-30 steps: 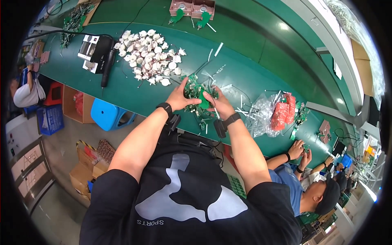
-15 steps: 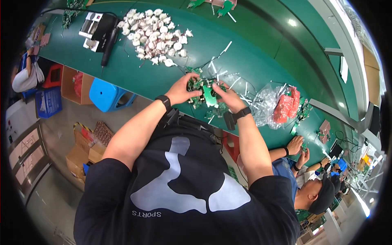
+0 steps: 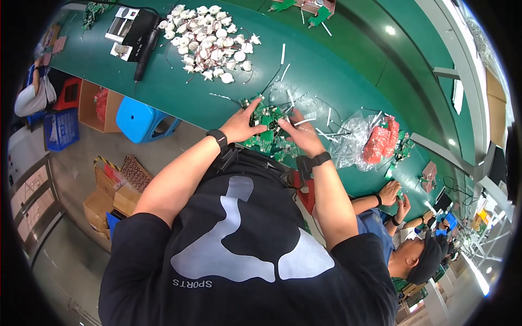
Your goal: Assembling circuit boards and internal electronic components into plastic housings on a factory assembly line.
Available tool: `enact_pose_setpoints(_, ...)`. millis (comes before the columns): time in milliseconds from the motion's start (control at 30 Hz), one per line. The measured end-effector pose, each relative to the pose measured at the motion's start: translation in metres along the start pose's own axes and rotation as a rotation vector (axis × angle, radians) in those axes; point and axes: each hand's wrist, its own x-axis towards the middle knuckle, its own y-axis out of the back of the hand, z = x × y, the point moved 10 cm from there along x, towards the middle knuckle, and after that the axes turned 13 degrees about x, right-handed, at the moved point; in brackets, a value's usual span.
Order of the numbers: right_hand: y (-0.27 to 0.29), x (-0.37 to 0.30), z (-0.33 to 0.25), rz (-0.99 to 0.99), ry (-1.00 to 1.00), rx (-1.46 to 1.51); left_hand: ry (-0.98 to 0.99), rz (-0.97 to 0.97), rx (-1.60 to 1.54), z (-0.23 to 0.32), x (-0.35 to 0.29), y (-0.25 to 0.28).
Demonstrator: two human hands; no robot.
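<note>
Near the edge of the green workbench, both hands are at a cluster of green circuit boards. My left hand curls round the cluster's left side, its thumb and forefinger gripping boards between them. From the right, my right hand pinches the cluster's edge with its thumb on top; its other fingers are partly hidden. More circuit boards lie just below, toward my body. White strips and dark wires stick out around the right hand. Exactly which boards are lifted cannot be made out.
A heap of white round parts with wires lies at the back left, beside a black-and-white device. Clear plastic bags and red bubble wrap are at right. A co-worker's hands work beyond. A blue stool stands left.
The plain green board face between my hands no longer shows; component-covered boards are there now. My right hand has shifted slightly down, and the view has moved a little.
</note>
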Motion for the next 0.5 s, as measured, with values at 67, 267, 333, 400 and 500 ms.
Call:
enact_pose_setpoints(67,0.012,-0.022,-0.022,0.058,0.101,-0.107,0.021,-0.007,0.029,0.001,-0.018,0.013)
enact_pose_setpoints(267,0.084,-0.087,0.032,0.361,-0.004,-0.169,0.087,0.402,0.392,-0.014,-0.042,0.078)
enact_pose_setpoints(333,0.075,-0.097,0.078,0.442,-0.197,-0.042,0.042,0.36,0.372,-0.017,-0.027,0.074)
enact_pose_setpoints(400,0.055,-0.09,0.087,0.44,-0.201,0.125,-0.016,0.277,0.329,-0.018,-0.009,0.065)
enact_pose_setpoints(500,0.017,-0.084,0.097,0.414,-0.222,0.466,-0.013,0.087,0.263,-0.009,0.004,0.044)
